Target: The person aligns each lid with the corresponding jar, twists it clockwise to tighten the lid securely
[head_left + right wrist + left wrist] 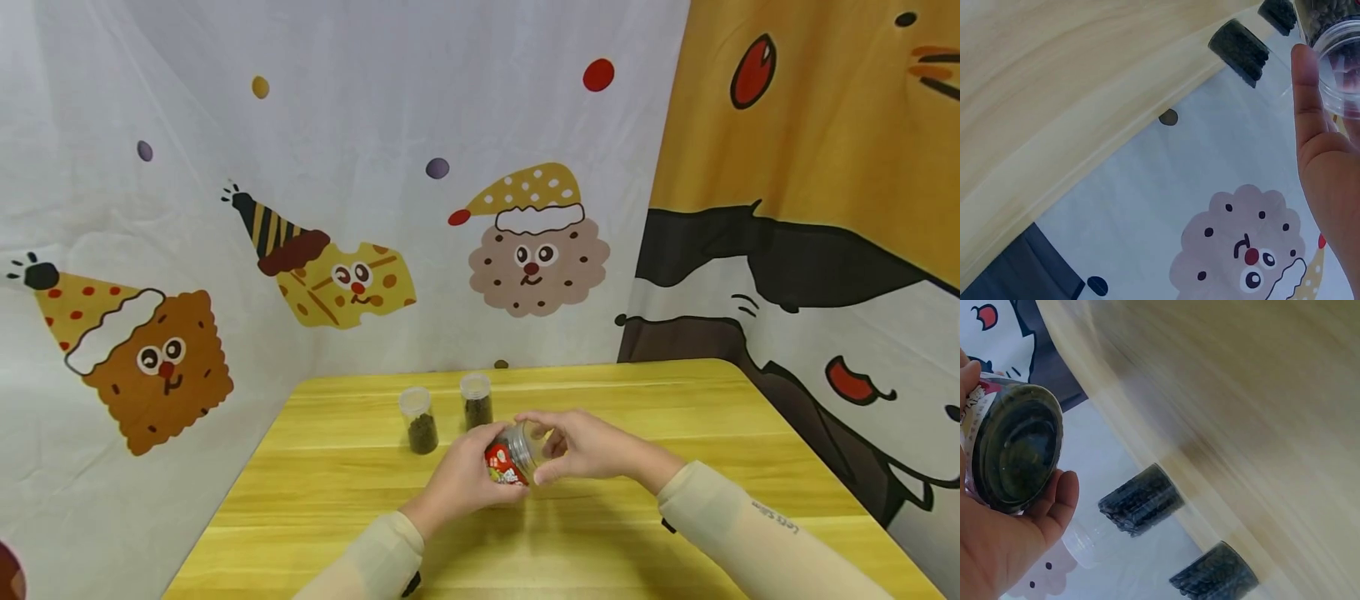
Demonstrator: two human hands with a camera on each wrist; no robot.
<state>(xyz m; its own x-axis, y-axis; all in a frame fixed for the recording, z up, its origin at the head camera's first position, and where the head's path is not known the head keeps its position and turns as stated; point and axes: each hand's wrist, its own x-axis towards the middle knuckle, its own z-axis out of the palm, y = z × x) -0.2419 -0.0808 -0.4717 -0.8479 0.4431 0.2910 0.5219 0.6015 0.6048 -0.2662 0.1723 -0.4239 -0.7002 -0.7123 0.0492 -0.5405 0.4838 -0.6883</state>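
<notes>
A clear jar with a red label [504, 463] lies tilted in my left hand [468, 473], its lid end toward the right. My left fingers and thumb wrap round its body; in the left wrist view the jar's round base [1019, 447] faces the camera. My right hand [581, 446] grips the clear lid [534, 450] with thumb and fingers on opposite sides of it. Dark grains [1325, 15] show inside the jar in the right wrist view.
Two clear lidded jars, one on the left [422, 429] and one on the right [477, 404], stand behind my hands, partly filled with dark grains. The wooden table [337, 492] ends at a cartoon-printed curtain [360, 125].
</notes>
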